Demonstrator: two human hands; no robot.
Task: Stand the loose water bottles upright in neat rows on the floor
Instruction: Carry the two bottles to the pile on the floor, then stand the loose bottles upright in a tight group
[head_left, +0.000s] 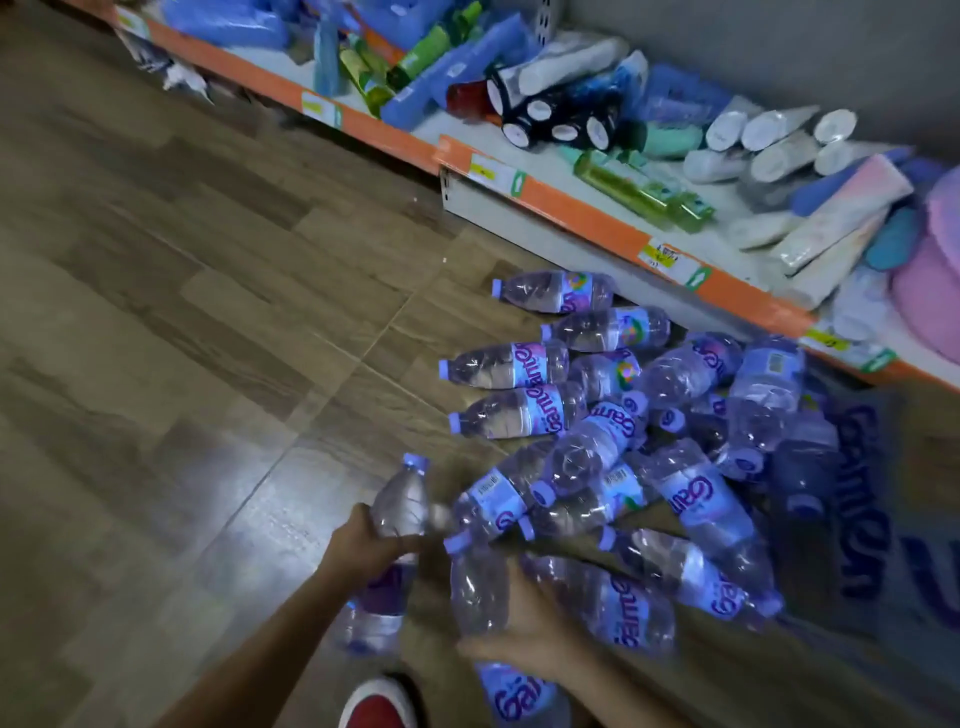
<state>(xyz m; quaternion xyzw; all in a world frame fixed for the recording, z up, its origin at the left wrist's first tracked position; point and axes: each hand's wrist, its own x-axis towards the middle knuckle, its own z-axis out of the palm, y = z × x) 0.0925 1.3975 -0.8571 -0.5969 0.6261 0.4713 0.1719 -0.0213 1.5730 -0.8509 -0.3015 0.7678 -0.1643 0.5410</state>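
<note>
Bottles (613, 447) lie heaped on the floor (182, 338) beside the shelf (582, 208). Left hand (363, 540) and right hand (524, 634) each grip one; best set them base-down, side by side, on open floor.

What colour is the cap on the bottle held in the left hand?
Light purple-blue, seen in the head view: the cap tops the bottle gripped by the left hand.

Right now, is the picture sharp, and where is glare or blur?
Head view: motion blur softens both hands, left hand and right hand, and their bottles; a pale glare patch lies on the floor; the wide lens tilts the shelf edge.
</note>
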